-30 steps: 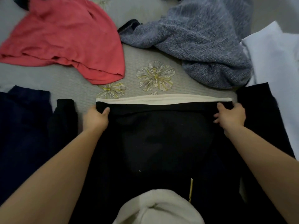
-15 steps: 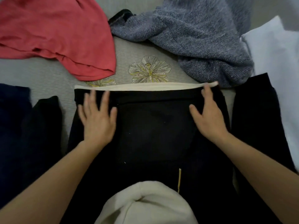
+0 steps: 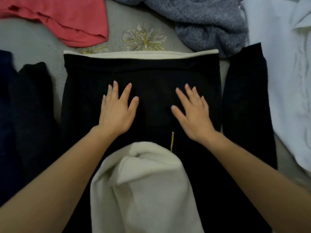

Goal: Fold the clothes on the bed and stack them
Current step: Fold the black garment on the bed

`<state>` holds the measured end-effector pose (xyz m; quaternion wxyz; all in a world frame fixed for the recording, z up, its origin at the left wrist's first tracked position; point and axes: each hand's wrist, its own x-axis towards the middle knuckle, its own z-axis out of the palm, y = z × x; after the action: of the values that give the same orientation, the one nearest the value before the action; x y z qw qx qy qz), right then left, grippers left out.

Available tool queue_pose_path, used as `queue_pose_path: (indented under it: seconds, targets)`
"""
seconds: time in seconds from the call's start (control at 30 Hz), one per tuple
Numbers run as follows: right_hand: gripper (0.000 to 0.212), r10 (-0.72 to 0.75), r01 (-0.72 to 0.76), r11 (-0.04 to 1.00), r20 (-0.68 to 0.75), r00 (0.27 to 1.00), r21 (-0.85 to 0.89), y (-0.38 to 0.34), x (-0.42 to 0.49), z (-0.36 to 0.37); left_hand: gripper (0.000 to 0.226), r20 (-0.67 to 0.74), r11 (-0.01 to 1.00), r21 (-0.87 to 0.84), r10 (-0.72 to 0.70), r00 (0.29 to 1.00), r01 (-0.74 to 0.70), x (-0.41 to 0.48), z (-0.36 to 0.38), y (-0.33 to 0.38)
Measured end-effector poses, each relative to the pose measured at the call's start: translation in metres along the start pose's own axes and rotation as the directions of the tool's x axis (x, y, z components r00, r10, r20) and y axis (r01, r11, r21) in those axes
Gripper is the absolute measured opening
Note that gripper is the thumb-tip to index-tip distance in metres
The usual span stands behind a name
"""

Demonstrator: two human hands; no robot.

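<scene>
Head view: left hand point(image 3: 117, 111) and right hand point(image 3: 191, 115) lie flat, fingers spread, palms down on the middle of the black garment point(image 3: 151, 73), side by side, gripping nothing. The garment lies folded on the bed point(image 3: 33, 41), with a cream edge point(image 3: 141, 54) along its far side. Beyond it are a pink shirt point(image 3: 67, 19) far-left and a grey sweater point(image 3: 202, 19) far-right. White cloth point(image 3: 286, 64) lies to its right, a cream hood point(image 3: 143, 182) at its near end.

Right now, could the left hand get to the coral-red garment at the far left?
Probably yes. The left hand lies flat and empty on the black garment; only bare bedsheet separates that garment from the coral-red garment, whose visible part is uncovered. It would need a forward stretch.
</scene>
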<state>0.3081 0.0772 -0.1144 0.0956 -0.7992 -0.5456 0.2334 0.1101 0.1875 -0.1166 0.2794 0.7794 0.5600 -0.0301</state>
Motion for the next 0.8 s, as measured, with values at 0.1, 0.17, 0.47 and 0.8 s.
queue_pose_path:
  seconds: [0.1, 0.17, 0.47, 0.8]
  targets:
    - [0.064, -0.037, 0.031, 0.994, 0.060, 0.997, 0.102, -0.007, -0.086, 0.015, 0.058, -0.032, 0.994, -0.109, 0.008, 0.999, -0.011, -0.085, 0.019, 0.001]
    - [0.067, 0.000, -0.027, 0.974, 0.121, 0.993, 0.226, -0.008, -0.129, 0.020, 0.066, -0.040, 0.973, -0.232, 0.009, 0.999, -0.018, -0.130, 0.028, -0.001]
    - [0.035, 0.317, -0.497, 0.331, 0.401, 0.859, 0.802, -0.022, -0.174, 0.003, 0.032, 0.319, 0.969, -0.192, 0.212, 0.924, -0.156, -0.171, 0.008, -0.009]
    - [0.045, 0.201, -0.201, 0.979, 0.097, 0.975, -0.003, 0.016, -0.168, -0.004, 0.072, 0.063, 0.997, -0.058, 0.053, 0.997, -0.049, -0.173, 0.046, 0.051]
